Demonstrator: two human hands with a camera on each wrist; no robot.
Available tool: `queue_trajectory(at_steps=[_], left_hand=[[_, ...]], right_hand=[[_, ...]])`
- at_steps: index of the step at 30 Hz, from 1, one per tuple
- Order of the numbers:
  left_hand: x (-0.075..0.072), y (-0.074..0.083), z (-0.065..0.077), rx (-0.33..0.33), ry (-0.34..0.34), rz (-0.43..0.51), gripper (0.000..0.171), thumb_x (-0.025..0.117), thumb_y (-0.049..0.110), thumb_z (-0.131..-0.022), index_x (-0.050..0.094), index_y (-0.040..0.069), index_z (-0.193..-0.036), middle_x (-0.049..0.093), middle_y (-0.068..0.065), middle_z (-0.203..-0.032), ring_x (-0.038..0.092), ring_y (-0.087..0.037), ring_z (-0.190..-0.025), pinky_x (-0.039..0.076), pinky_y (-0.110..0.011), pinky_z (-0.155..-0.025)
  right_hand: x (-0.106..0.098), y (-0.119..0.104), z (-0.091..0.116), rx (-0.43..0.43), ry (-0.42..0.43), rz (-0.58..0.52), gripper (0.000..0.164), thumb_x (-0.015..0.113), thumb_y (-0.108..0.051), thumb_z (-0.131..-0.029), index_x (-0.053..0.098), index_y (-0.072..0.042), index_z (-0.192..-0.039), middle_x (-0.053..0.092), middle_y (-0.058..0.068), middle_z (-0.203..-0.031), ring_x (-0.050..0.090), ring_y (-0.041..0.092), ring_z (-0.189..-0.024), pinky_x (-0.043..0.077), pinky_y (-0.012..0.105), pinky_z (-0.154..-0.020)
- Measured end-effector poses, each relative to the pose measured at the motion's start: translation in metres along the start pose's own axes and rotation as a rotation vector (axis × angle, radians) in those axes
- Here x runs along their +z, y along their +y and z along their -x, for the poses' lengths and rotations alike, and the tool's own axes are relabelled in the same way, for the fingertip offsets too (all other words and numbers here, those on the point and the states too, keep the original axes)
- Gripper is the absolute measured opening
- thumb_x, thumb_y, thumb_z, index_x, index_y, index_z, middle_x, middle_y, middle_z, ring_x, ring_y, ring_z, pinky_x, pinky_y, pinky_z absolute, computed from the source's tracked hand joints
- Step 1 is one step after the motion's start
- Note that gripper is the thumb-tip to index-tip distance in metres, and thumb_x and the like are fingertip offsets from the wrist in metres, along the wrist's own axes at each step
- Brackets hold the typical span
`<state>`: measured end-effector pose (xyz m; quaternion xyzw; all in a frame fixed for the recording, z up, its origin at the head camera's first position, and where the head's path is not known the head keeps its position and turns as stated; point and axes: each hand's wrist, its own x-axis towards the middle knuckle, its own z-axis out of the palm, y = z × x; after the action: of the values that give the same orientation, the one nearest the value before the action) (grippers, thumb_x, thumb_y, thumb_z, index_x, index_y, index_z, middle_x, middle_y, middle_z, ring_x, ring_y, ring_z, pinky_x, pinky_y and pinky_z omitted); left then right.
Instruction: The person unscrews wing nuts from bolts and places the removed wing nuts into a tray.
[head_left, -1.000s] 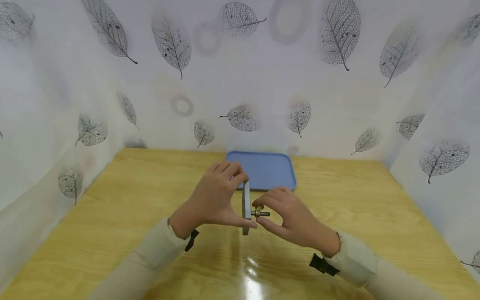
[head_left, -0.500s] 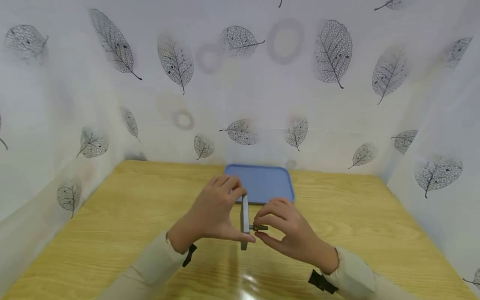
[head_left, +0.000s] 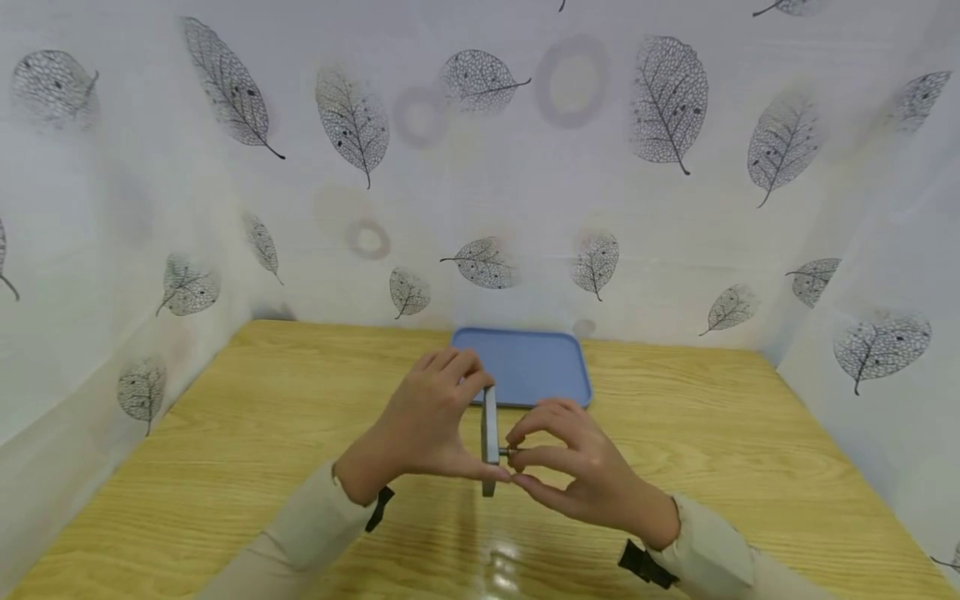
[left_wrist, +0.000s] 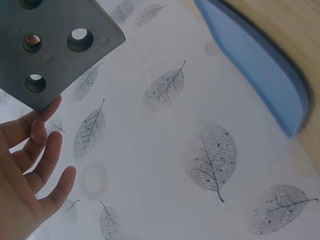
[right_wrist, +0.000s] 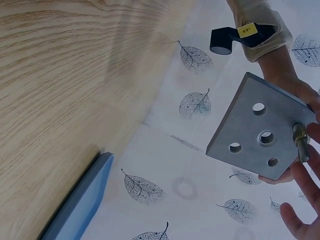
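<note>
My left hand [head_left: 431,417] holds a square grey metal plate [head_left: 490,425] upright by its edges, fingers over the top and thumb at the lower side. Several round holes pierce the plate [left_wrist: 55,57], one of them threaded. From its right-hand face sticks a bolt [right_wrist: 303,151] carrying a brass-coloured wing nut [right_wrist: 299,132]. The fingers of my right hand [head_left: 581,462] are curled at this wing nut, largely covering it in the head view. The right thumb lies just below, its tip right by the left thumb's tip.
A blue tray [head_left: 536,371] lies at the back of the wood-grain table [head_left: 322,392]. Behind and beside the table hangs a pale leaf-print curtain [head_left: 510,200]. Each wrist wears a black strap, such as the one [head_left: 647,564] on the right.
The head view has tilted up. My right fingers have shifted round the wing nut, whose wings showed a second ago and are now mostly covered. The left hand keeps its hold on the plate.
</note>
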<state>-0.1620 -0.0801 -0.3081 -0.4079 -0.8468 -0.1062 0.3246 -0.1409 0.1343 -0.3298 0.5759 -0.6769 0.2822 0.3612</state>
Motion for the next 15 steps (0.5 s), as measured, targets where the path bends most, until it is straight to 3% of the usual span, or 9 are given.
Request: queue_trajectory(at_steps=[3, 10, 15], left_hand=[[0.0002, 0.0005, 0.0003, 0.003, 0.001, -0.002, 0.082, 0.069, 0.081, -0.046, 0.064, 0.013, -0.092, 0.049, 0.003, -0.089, 0.046, -0.014, -0.082, 0.041, -0.032, -0.079], [0.0007, 0.0008, 0.0018, 0.005, -0.007, -0.011, 0.083, 0.068, 0.082, -0.046, 0.064, 0.014, -0.093, 0.049, 0.003, -0.088, 0.045, -0.014, -0.081, 0.042, -0.032, -0.079], [-0.0008, 0.0012, 0.0013, 0.007, -0.007, -0.01, 0.084, 0.068, 0.082, -0.046, 0.064, 0.013, -0.094, 0.049, 0.003, -0.089, 0.046, -0.014, -0.082, 0.042, -0.033, -0.08]], right_hand=[[-0.0005, -0.0004, 0.0011, 0.049, -0.023, 0.001, 0.013, 0.06, -0.022, -0.091, 0.066, -0.011, -0.094, 0.061, 0.006, -0.1, 0.056, 0.019, -0.092, 0.043, 0.037, -0.087], [-0.0014, -0.0006, 0.0084, 0.276, -0.148, 0.017, 0.027, 0.056, -0.032, -0.093, 0.062, -0.011, -0.11, 0.062, 0.0, -0.105, 0.057, 0.015, -0.098, 0.045, 0.032, -0.087], [-0.001, 0.0007, 0.0098, 0.303, -0.179, -0.007, 0.023, 0.061, -0.029, -0.091, 0.063, -0.013, -0.107, 0.065, -0.003, -0.1, 0.058, 0.012, -0.095, 0.046, 0.034, -0.086]])
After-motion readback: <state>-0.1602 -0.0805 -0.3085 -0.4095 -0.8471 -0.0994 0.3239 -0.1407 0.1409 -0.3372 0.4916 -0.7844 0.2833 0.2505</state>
